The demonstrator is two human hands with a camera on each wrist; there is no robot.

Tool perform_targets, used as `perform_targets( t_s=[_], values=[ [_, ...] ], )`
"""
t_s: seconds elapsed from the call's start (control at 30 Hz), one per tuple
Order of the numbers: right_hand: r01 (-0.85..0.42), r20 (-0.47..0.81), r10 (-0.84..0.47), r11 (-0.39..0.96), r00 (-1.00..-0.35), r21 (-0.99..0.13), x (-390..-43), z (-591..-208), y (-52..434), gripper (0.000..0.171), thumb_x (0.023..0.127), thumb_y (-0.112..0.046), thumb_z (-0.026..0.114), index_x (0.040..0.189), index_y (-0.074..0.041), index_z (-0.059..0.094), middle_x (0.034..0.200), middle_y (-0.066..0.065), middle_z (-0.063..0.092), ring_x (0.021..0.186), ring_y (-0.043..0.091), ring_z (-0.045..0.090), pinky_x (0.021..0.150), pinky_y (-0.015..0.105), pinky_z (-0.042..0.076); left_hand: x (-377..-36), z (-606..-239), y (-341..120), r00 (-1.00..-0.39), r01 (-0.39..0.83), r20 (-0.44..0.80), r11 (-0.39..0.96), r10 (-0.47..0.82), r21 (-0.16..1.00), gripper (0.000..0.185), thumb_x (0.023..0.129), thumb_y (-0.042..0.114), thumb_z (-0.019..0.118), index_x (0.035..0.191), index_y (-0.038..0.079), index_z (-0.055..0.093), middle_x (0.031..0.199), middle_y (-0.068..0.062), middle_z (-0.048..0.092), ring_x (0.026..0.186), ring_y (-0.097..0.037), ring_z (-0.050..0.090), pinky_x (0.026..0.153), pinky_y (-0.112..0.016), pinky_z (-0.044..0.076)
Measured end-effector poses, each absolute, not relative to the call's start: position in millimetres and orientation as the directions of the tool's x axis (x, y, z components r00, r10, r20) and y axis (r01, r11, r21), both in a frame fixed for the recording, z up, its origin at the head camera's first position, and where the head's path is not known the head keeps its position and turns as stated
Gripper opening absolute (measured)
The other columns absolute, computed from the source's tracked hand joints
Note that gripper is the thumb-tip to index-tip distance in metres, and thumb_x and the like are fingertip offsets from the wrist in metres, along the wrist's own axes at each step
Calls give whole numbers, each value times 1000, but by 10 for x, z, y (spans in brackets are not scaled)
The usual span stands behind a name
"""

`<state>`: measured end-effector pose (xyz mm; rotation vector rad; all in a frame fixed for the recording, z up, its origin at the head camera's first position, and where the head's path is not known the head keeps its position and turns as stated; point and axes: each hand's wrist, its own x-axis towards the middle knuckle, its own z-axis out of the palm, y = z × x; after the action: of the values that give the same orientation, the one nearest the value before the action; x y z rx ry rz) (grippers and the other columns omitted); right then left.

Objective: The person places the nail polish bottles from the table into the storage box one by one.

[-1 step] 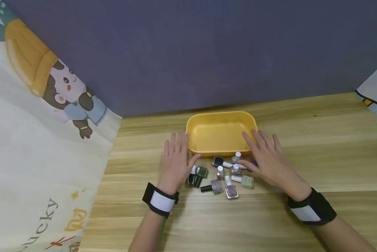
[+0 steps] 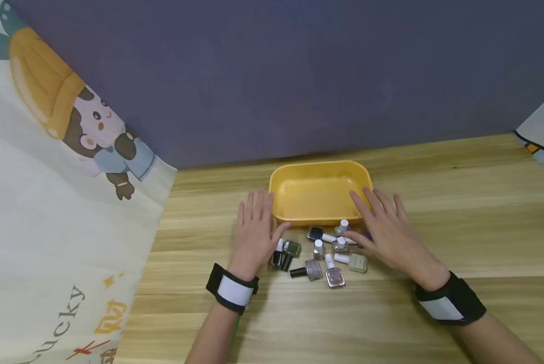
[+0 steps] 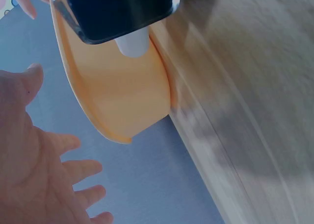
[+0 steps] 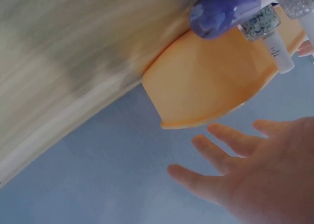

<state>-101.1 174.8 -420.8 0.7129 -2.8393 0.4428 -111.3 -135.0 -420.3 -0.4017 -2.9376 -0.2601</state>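
Right now your left hand (image 2: 254,233) and right hand (image 2: 389,233) lie flat, fingers spread, flanking the nail polish bottles (image 2: 323,253) before the yellow tray (image 2: 318,172) on the worktop (image 2: 458,202).

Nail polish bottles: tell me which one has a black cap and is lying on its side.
The glittery silver bottle at the front of the cluster: it lies flat with its black cap pointing left. Most of the others have white caps.

Left hand (image 2: 255,233) and right hand (image 2: 390,232) lie flat, fingers spread.
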Motion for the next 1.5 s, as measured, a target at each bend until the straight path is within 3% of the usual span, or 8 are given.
perform_targets(
  t_s=[0.37, 0.6, 0.7, 1.0, 1.27, 1.37, 1.5],
  values=[
    [-543, 340, -463, 817, -819, -196, -916, -4205, 1729, 86, 94, -56, 56, 158, -10, 22, 150, 27, 36, 136, 47, 31, 107, 69, 26, -1062, -4176, -1373, -954, 284, 169, 930, 249, 235, 80, 100, 60, 35, 160, 11, 14, 166, -13, 8, 153, -30, 2, 123, -49, 4],
    [-598, 383, -493, 769, -781, -227, -879, -4131, 1639, 77, 95, -44, 61, 156, -9, 30, 142, 25, 45, 113, 41, 47, 94, 56, 41, -1065, -4161, -1423, -960, 280, 121, 896, 253, 345, 80, 101, 58, 34, 161, 14, 5, 167, -11, 4, 153, -26, 2, 123, -49, 8],
    [-597, 375, -495, 767, -784, -236, -824, -4133, 1597, 74, 94, -39, 64, 154, -8, 34, 137, 24, 47, 107, 38, 48, 90, 53, 43, -1084, -4182, -1451, -961, 277, 112, 868, 254, 412, 78, 102, 52, 41, 161, 11, 12, 166, -13, 8, 153, -28, 5, 123, -48, 9],
    [-580, 325, -504, 788, -800, -207, -658, -4145, 1442, 73, 88, -39, 72, 150, -15, 44, 129, 21, 52, 104, 34, 51, 87, 50, 46, -1195, -4185, -1508, -959, 285, 132, 865, 253, 413, 74, 103, 49, 40, 157, 3, 20, 163, -22, 16, 150, -37, 16, 122, -51, 15],
    [-572, 312, -498, 788, -809, -226, -592, -4164, 1404, 56, 86, -34, 76, 129, -3, 58, 115, 12, 55, 98, 25, 51, 82, 40, 49, -1232, -4137, -1406, -967, 253, 101, 858, 232, 447, 75, 102, 50, 41, 157, 3, 21, 162, -24, 18, 149, -38, 21, 121, -49, 18],
    [-569, 296, -498, 786, -815, -243, -588, -4151, 1371, 45, 87, -31, 76, 119, -4, 60, 108, 8, 56, 93, 21, 51, 79, 37, 50, -1252, -4141, -1383, -970, 244, 99, 855, 224, 458, 74, 103, 50, 41, 157, 3, 21, 162, -23, 21, 148, -36, 23, 121, -49, 21],
    [-584, 284, -513, 756, -810, -298, -591, -4148, 1329, 29, 89, -23, 73, 109, -6, 60, 98, 3, 54, 79, 13, 49, 66, 28, 48, -1280, -4159, -1365, -973, 230, 91, 848, 213, 478, 73, 103, 46, 44, 158, 4, 21, 162, -20, 22, 147, -35, 26, 120, -49, 24]
  ],
)
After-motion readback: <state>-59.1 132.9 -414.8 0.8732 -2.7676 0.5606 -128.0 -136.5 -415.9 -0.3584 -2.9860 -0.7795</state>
